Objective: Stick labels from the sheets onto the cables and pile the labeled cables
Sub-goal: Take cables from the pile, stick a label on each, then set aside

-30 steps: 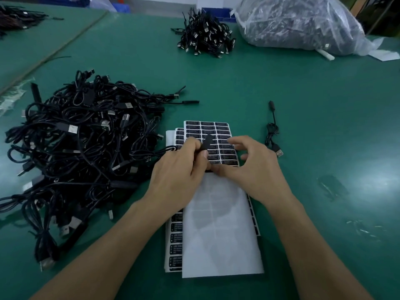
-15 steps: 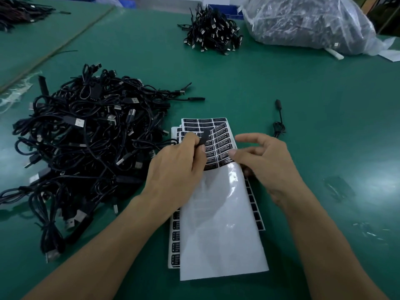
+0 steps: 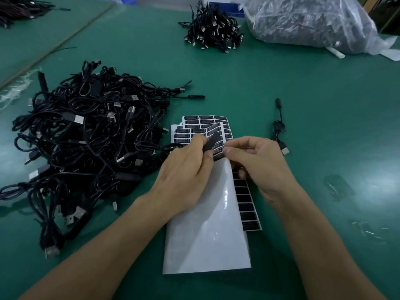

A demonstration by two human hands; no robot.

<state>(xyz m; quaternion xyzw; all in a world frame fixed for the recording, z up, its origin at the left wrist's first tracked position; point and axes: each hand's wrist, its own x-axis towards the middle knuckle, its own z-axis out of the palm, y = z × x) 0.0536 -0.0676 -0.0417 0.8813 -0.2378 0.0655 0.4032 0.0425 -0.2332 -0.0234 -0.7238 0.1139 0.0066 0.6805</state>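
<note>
Two hands meet over label sheets (image 3: 204, 121), mid-table. My left hand (image 3: 184, 169) pinches black cable end (image 3: 209, 143); right hand (image 3: 264, 163) pinches lifted far edge of top label sheet (image 3: 207, 224). Tangled cable pile (image 3: 86, 137) close on left, single cable (image 3: 279, 128) just right. Open green table (image 3: 335, 126) further right. Label print too small for me to read.

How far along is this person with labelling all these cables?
Done: the top sheet is mostly bare backing, so many labels look used. In hand: the left hand pinches a cable end while the right hand pinches that sheet's label edge. Left: possibly the big tangle and the bag; I cannot tell whether those are labelled.
</note>
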